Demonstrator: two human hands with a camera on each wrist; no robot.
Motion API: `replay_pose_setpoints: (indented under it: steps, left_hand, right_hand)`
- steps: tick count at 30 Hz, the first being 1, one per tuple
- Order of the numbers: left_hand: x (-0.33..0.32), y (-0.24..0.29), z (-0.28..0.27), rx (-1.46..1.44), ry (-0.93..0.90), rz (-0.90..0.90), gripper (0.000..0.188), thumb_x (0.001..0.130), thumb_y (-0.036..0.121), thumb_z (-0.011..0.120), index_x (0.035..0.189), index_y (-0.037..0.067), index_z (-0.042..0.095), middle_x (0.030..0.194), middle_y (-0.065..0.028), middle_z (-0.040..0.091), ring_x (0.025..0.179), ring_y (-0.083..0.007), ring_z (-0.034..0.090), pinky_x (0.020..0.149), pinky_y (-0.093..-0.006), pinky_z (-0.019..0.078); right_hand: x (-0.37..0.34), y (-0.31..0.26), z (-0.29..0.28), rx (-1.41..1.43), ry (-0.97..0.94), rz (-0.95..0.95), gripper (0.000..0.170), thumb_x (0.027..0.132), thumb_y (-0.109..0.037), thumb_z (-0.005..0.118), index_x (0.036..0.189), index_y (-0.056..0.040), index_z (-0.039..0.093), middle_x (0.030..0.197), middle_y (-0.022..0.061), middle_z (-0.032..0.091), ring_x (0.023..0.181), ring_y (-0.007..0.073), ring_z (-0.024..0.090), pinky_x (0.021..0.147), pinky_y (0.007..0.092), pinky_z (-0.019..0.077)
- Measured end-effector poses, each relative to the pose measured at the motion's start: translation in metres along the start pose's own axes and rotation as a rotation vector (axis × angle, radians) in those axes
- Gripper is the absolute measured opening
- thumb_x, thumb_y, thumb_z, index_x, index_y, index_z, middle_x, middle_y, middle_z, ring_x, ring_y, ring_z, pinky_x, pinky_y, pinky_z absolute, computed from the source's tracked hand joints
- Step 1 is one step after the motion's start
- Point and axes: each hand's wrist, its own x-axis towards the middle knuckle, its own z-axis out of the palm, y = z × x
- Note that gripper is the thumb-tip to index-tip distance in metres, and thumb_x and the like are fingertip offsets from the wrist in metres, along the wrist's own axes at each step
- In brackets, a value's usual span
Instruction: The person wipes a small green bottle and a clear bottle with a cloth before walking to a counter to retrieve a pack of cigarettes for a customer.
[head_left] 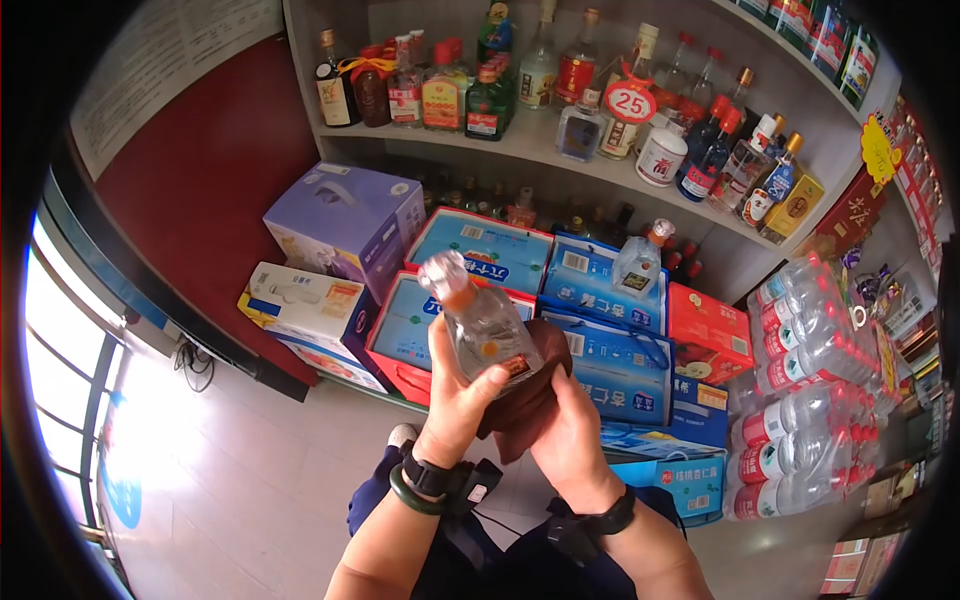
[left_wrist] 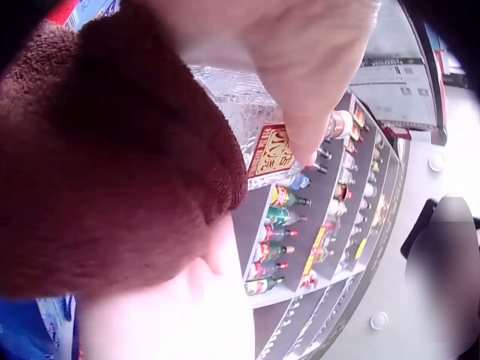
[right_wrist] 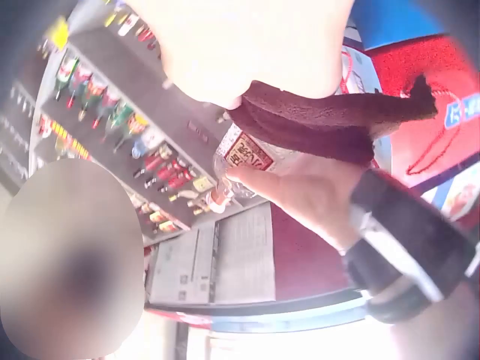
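Observation:
A clear glass bottle (head_left: 490, 335) with an orange neck band leans to the upper left, in front of my body. My left hand (head_left: 458, 392) grips it, the thumb across its front near a red-and-gold label (left_wrist: 271, 152). A brown cloth (head_left: 532, 395) covers the lower right of the bottle. My right hand (head_left: 568, 432) holds this cloth against the bottle's base, its thumb along the near side. In the right wrist view the cloth (right_wrist: 311, 120) hangs folded between the hands, a loose end sticking out. The bottle's base is hidden in the cloth.
A similar clear bottle (head_left: 637, 262) stands on the stacked blue drink cartons (head_left: 612, 365) ahead. Shelves (head_left: 470, 148) of bottles rise behind. A purple box (head_left: 345, 215) stands at left; shrink-wrapped water bottles (head_left: 800, 440) are piled at right. The tiled floor (head_left: 250, 480) lies at lower left.

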Motion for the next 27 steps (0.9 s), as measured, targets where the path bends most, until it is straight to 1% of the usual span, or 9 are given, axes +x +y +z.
replay_pose_setpoints:
  steps: [2, 8, 10, 16, 20, 21, 23, 25, 27]
  left_hand:
    - [-0.003, -0.014, -0.002, 0.152, 0.024, 0.082, 0.087, 0.08, 0.031, 0.076, 0.142, 0.004, 0.021, 0.131, -0.0136, 0.042, 0.121, -0.0231, 0.045, 0.102, -0.0385, 0.0387]
    - [0.005, -0.007, -0.003, 0.167, 0.07, 0.091, 0.093, 0.075, 0.034, 0.08, 0.141, 0.004, 0.023, 0.13, -0.013, 0.042, 0.12, -0.023, 0.045, 0.102, -0.0383, 0.0395]
    - [0.005, -0.003, -0.001, 0.185, 0.069, 0.075, 0.092, 0.074, 0.034, 0.081, 0.14, 0.004, 0.024, 0.13, -0.0126, 0.042, 0.12, -0.0228, 0.046, 0.101, -0.0382, 0.0404]
    - [0.001, -0.013, 0.002, 0.177, 0.062, 0.027, 0.091, 0.073, 0.03, 0.083, 0.139, 0.004, 0.026, 0.129, -0.0116, 0.042, 0.121, -0.0224, 0.045, 0.102, -0.0378, 0.0394]
    - [-0.006, -0.024, 0.006, 0.266, 0.003, 0.096, 0.091, 0.072, 0.029, 0.084, 0.138, 0.003, 0.027, 0.131, -0.0123, 0.041, 0.122, -0.0228, 0.043, 0.105, -0.0386, 0.0341]
    - [-0.005, -0.023, 0.004, 0.26, 0.008, 0.07, 0.091, 0.072, 0.029, 0.084, 0.138, 0.003, 0.028, 0.13, -0.0126, 0.041, 0.122, -0.0227, 0.043, 0.105, -0.0385, 0.0343]
    - [-0.002, -0.02, -0.002, 0.253, 0.019, 0.043, 0.09, 0.072, 0.029, 0.084, 0.137, 0.003, 0.029, 0.13, -0.0128, 0.042, 0.122, -0.0225, 0.043, 0.105, -0.0385, 0.0345]
    - [0.003, -0.018, -0.01, 0.43, 0.04, 0.132, 0.089, 0.071, 0.029, 0.084, 0.137, 0.002, 0.03, 0.127, -0.0134, 0.044, 0.12, -0.0227, 0.045, 0.103, -0.0384, 0.0369]
    - [0.005, -0.013, -0.011, 0.383, 0.057, 0.132, 0.088, 0.071, 0.03, 0.084, 0.136, 0.002, 0.031, 0.126, -0.0136, 0.044, 0.118, -0.0232, 0.046, 0.101, -0.0382, 0.0385]
  right_hand:
    - [0.003, -0.003, 0.006, 0.22, 0.029, 0.047, 0.052, 0.102, -0.037, 0.04, 0.143, -0.0055, 0.033, 0.139, 0.0079, 0.045, 0.13, 0.0223, 0.042, 0.11, 0.0395, 0.0319]
    - [-0.006, 0.009, 0.002, 0.163, 0.067, 0.13, 0.049, 0.101, -0.032, 0.045, 0.142, -0.0063, 0.036, 0.138, 0.0088, 0.046, 0.129, 0.0215, 0.043, 0.11, 0.0397, 0.0324]
    - [-0.007, 0.007, 0.0, 0.117, 0.105, 0.151, 0.034, 0.101, -0.028, 0.048, 0.125, -0.0048, 0.05, 0.114, 0.0055, 0.06, 0.106, 0.0147, 0.056, 0.093, 0.0324, 0.0451]
    - [-0.002, -0.013, -0.003, 0.112, 0.152, -0.002, 0.028, 0.1, -0.025, 0.049, 0.119, -0.0051, 0.052, 0.097, 0.0078, 0.064, 0.089, 0.0173, 0.062, 0.072, 0.033, 0.0526]
    - [0.007, -0.017, 0.005, 0.182, 0.113, -0.042, 0.033, 0.1, -0.028, 0.047, 0.125, -0.0071, 0.051, 0.111, 0.0085, 0.062, 0.096, 0.0194, 0.061, 0.074, 0.0347, 0.0526]
    - [0.006, -0.012, 0.0, 0.227, 0.111, 0.013, 0.039, 0.099, -0.033, 0.048, 0.128, -0.0064, 0.05, 0.119, 0.0083, 0.059, 0.101, 0.02, 0.061, 0.081, 0.0338, 0.0509]
    - [0.009, -0.001, -0.004, 0.215, 0.145, 0.033, 0.04, 0.099, -0.033, 0.048, 0.128, -0.0057, 0.049, 0.119, 0.0079, 0.059, 0.102, 0.0198, 0.06, 0.084, 0.0333, 0.0497]
    - [0.006, 0.0, 0.001, 0.207, 0.146, 0.067, 0.04, 0.1, -0.031, 0.049, 0.128, -0.0036, 0.049, 0.117, 0.0078, 0.06, 0.104, 0.0182, 0.059, 0.09, 0.0326, 0.0465]
    - [0.003, 0.001, -0.005, 0.113, 0.121, 0.089, 0.039, 0.099, -0.03, 0.049, 0.129, -0.0035, 0.049, 0.113, 0.0087, 0.062, 0.1, 0.0177, 0.06, 0.088, 0.0322, 0.0475]
